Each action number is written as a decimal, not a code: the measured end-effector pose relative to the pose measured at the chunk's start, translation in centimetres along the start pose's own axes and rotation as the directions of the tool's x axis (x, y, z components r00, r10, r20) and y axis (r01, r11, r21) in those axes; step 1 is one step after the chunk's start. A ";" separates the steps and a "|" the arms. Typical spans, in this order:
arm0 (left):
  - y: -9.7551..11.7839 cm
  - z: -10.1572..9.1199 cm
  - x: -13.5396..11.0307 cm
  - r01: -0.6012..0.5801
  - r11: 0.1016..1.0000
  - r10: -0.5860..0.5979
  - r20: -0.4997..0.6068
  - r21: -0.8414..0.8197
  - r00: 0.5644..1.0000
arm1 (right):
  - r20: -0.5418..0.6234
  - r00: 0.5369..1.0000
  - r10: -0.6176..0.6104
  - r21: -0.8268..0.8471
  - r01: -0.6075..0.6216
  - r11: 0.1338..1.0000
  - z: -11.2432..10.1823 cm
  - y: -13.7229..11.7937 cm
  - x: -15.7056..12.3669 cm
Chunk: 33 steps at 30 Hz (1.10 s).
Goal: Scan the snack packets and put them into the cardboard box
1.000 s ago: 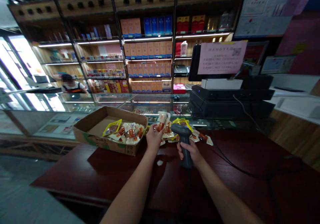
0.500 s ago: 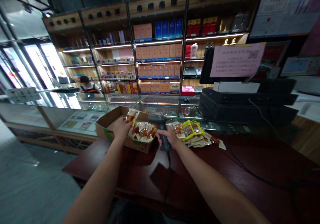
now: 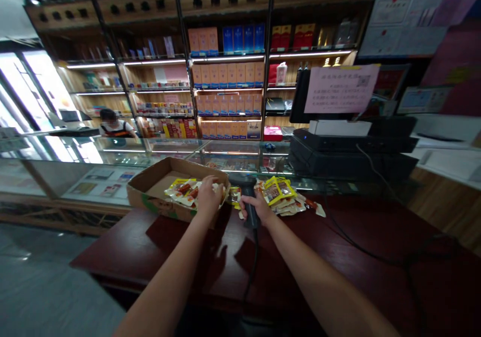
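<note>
A barcode scanner (image 3: 252,218) with a black grip and cable is upright in my right hand (image 3: 262,210), its fingers wrapped round the grip. My left hand (image 3: 209,196) is over the right end of an open cardboard box (image 3: 146,200), fingers curled down among the snack packets. What its fingertips hold is hidden. Clear packets of reddish-brown snacks (image 3: 184,189), some with yellow edging, lie in the box left of that hand. A small yellow-edged packet (image 3: 235,196) is between the box and the scanner. Right of the scanner lies a pile of packets (image 3: 289,205), a yellow one on top.
The box and packets rest on a dark red desk (image 3: 300,252). Behind it runs a glass display counter (image 3: 169,146). A monitor with a pink notice (image 3: 340,89) stands at the right, above black equipment (image 3: 351,159). A black cable (image 3: 361,244) crosses the desk. Another person (image 3: 114,126) is at the far left.
My left hand has left the sausage packet it held over the box and moved to the box's right end. More packets lie mid-box. The scanner stays in my right hand; the view has shifted right.
</note>
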<state>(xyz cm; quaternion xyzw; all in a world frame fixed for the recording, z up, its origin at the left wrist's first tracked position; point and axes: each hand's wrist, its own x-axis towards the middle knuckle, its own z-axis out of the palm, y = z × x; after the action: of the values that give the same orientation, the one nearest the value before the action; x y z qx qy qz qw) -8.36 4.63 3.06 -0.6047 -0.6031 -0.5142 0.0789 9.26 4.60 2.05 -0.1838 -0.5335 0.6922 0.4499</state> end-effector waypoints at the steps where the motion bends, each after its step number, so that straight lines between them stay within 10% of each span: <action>1: 0.8 1.4 -1.0 -0.029 0.999 0.031 0.049 -0.029 0.998 | -0.033 0.999 0.001 -0.005 -0.001 1.000 -1.0 -0.2 -0.7; 12: 5.8 11.3 -5.7 -0.020 0.978 -0.056 0.354 0.210 0.934 | -0.350 0.930 -0.112 0.078 0.149 0.986 -9.7 0.9 -7.6; 21: 4.7 14.4 -6.5 -0.126 0.964 0.019 0.412 0.235 0.911 | -0.306 0.950 -0.063 0.092 0.095 0.991 -9.3 1.5 -7.7; 27: 3.6 14.1 -6.2 0.133 0.978 -0.087 0.269 -0.160 0.959 | -0.296 0.954 -0.047 0.073 0.071 0.995 -9.1 1.5 -7.8; 29: 2.9 13.9 -6.0 0.329 0.843 -0.271 0.191 -0.425 0.943 | -0.298 0.954 -0.041 0.075 0.066 0.995 -9.2 1.5 -7.8; 33: 1.3 13.3 -5.2 0.444 0.302 -0.486 0.265 -0.843 0.833 | -0.288 0.956 -0.047 0.078 0.072 0.994 -9.0 1.4 -8.0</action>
<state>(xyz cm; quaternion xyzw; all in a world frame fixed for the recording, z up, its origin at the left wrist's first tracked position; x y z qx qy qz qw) 1.03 10.45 -6.06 -0.3441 -0.3941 -0.7607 -0.3843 19.54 3.17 -4.27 -0.2460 -0.4372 0.6673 0.5505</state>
